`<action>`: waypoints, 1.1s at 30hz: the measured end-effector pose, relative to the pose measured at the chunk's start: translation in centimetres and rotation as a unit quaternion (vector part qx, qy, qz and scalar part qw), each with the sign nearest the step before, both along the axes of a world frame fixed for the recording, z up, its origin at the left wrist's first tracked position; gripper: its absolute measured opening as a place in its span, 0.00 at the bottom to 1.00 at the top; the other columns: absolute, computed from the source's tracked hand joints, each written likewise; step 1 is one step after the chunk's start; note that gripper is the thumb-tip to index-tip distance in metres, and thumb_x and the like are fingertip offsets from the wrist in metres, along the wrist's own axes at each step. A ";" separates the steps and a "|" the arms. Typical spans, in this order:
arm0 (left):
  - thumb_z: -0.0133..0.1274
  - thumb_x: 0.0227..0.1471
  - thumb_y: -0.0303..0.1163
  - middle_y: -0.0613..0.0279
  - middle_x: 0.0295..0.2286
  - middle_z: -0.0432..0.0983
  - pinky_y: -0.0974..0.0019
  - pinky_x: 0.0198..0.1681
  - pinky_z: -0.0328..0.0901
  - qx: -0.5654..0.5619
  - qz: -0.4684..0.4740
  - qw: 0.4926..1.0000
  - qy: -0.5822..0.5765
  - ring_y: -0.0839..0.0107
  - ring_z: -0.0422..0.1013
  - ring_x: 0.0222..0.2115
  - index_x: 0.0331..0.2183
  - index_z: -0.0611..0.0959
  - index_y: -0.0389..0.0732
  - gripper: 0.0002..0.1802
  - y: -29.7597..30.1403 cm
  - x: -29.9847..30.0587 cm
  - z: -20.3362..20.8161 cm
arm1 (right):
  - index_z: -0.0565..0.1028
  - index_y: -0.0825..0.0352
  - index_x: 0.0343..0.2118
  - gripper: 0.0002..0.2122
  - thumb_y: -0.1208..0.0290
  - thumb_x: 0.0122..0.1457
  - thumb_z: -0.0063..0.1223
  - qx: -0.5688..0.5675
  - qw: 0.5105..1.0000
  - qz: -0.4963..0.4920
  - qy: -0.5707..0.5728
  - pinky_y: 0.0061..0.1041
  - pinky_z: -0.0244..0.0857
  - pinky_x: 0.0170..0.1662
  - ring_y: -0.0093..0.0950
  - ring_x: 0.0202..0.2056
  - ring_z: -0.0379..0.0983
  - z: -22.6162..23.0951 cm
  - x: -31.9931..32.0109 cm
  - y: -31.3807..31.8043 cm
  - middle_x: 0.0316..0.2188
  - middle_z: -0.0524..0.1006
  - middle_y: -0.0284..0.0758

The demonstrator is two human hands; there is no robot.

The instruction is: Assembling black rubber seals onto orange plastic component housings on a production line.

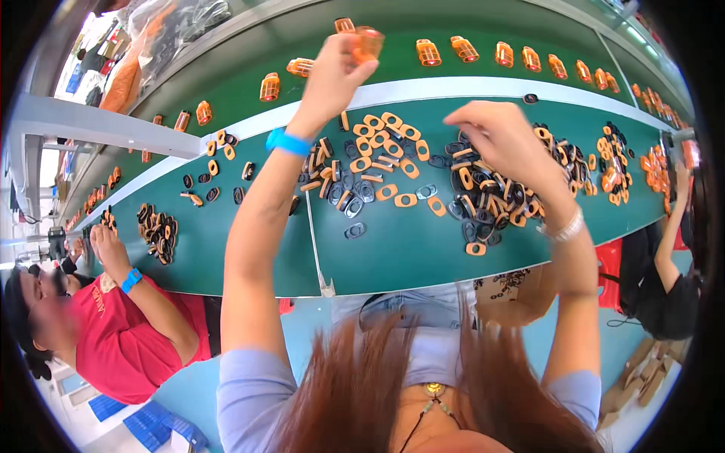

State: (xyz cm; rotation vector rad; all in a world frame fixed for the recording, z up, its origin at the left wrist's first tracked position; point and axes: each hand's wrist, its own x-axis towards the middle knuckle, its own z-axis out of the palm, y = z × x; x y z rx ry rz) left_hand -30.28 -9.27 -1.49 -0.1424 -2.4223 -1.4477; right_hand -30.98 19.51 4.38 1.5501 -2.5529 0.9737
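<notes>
My left hand point(332, 79), with a blue band at the wrist, reaches over the far green belt. Between its thumb and fingers is a translucent orange lantern-shaped plastic piece point(368, 45), slightly blurred. My right hand point(506, 140) hovers over a heap of black and orange oval pieces with a hole point(495, 200); its fingers stretch left, apart from the thumb, and I see nothing in them. Between my arms lies a looser spread of the same oval pieces point(377, 143), some orange side up, others dark.
More orange lantern-shaped pieces point(428, 53) stand or lie in a row along the far belt point(400, 57). A pale rail point(423, 89) separates it from the green table point(393, 257). A co-worker in red point(136, 332) sits at left, another in black point(664, 287) at right. An open cardboard box point(521, 298) is below the table edge.
</notes>
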 end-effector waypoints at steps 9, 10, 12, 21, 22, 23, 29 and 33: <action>0.47 0.53 0.23 0.46 0.52 0.66 0.64 0.46 0.68 0.454 0.015 0.890 -0.038 0.59 0.71 0.46 0.58 0.61 0.35 0.31 1.9 20.0 4.4 | 0.76 0.69 0.32 0.06 0.79 0.50 0.58 0.042 0.997 -0.059 0.000 0.32 0.67 0.38 0.37 0.35 0.73 -7.8 1.4 -6.6 0.30 0.75 0.41; 0.46 0.53 0.23 0.44 0.52 0.66 0.64 0.47 0.69 0.483 0.014 0.874 -0.041 0.59 0.71 0.46 0.59 0.61 0.34 0.31 2.4 21.1 4.2 | 0.74 0.70 0.31 0.06 0.80 0.49 0.57 0.016 0.997 -0.069 -0.027 0.32 0.67 0.38 0.38 0.34 0.73 -7.7 1.7 -6.5 0.30 0.75 0.41; 0.44 0.56 0.24 0.44 0.51 0.66 0.64 0.46 0.69 0.497 0.001 0.867 -0.037 0.57 0.71 0.46 0.58 0.61 0.33 0.28 3.4 23.0 3.8 | 0.70 0.70 0.31 0.08 0.82 0.48 0.56 0.012 0.994 -0.085 -0.061 0.32 0.66 0.37 0.38 0.32 0.73 -7.7 2.0 -6.3 0.27 0.75 0.41; 0.45 0.57 0.28 0.46 0.48 0.70 0.65 0.43 0.66 0.443 -0.018 0.895 -0.056 0.61 0.71 0.43 0.55 0.66 0.33 0.25 5.5 26.7 3.5 | 0.76 0.69 0.31 0.09 0.81 0.46 0.62 -0.047 0.999 -0.002 0.010 0.28 0.68 0.33 0.32 0.32 0.74 -5.0 14.2 -2.5 0.31 0.76 0.36; 0.45 0.57 0.27 0.46 0.48 0.70 0.65 0.43 0.66 0.448 -0.014 0.892 -0.057 0.62 0.71 0.43 0.55 0.66 0.32 0.24 5.7 26.9 3.5 | 0.76 0.68 0.31 0.09 0.80 0.45 0.62 -0.052 0.998 -0.006 0.027 0.28 0.68 0.33 0.33 0.32 0.73 -6.1 14.8 -1.9 0.31 0.76 0.36; 0.45 0.57 0.27 0.46 0.48 0.70 0.65 0.43 0.66 0.453 -0.019 0.889 -0.062 0.62 0.71 0.43 0.55 0.66 0.32 0.24 5.8 27.0 3.3 | 0.77 0.68 0.30 0.08 0.80 0.45 0.63 -0.059 0.997 -0.008 0.045 0.27 0.68 0.33 0.33 0.32 0.73 -7.4 15.2 -1.6 0.31 0.75 0.36; 0.45 0.57 0.27 0.47 0.47 0.70 0.66 0.42 0.66 0.451 0.002 0.890 -0.070 0.63 0.71 0.42 0.55 0.66 0.32 0.24 6.2 28.3 2.2 | 0.77 0.67 0.35 0.13 0.77 0.43 0.65 -0.058 0.993 -0.048 -0.093 0.28 0.69 0.39 0.34 0.37 0.74 -7.5 16.3 -0.6 0.34 0.75 0.36; 0.46 0.56 0.27 0.47 0.47 0.70 0.66 0.42 0.66 0.435 0.010 0.897 -0.082 0.64 0.71 0.42 0.55 0.66 0.32 0.25 7.2 28.8 2.7 | 0.76 0.66 0.39 0.15 0.76 0.45 0.64 -0.019 0.997 -0.029 -0.075 0.30 0.66 0.44 0.37 0.41 0.71 -7.5 15.8 -1.0 0.39 0.74 0.38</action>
